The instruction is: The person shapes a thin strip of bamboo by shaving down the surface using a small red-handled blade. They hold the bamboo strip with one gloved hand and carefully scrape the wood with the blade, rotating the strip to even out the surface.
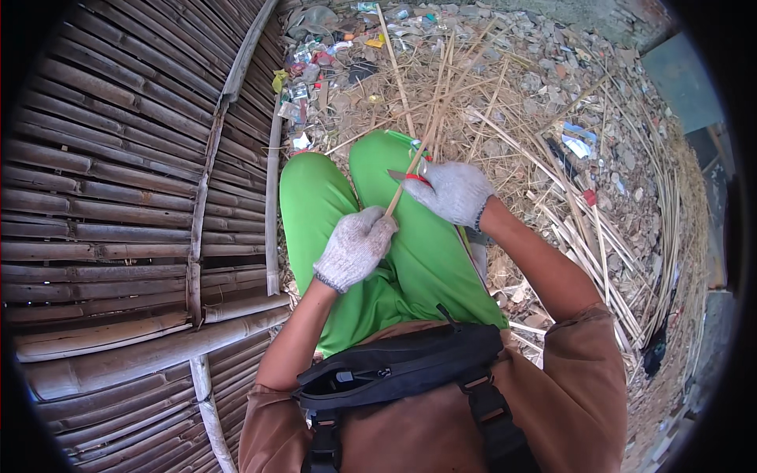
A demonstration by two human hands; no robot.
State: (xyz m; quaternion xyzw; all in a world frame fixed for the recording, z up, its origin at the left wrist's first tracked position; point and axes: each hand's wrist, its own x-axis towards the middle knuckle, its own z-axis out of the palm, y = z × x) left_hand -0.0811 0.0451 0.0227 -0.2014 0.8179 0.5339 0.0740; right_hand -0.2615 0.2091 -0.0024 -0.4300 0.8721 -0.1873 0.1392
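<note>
A thin bamboo strip slants away from me over my green-clad knees. Its near end sits in my left hand, which wears a whitish knitted glove and is closed around it. My right hand, gloved the same way, grips a knife with a red handle. The knife's short blade lies across the strip, pointing left, a little beyond my left hand. Right-hand fingers hide part of the handle. Past the knife, the strip runs out over the littered ground, among other strips.
A bamboo slat wall rises close on my left. Loose bamboo strips lie to my right, on ground strewn with shavings and stones. Scattered plastic litter lies at the far left. A black waist bag rests against my lap.
</note>
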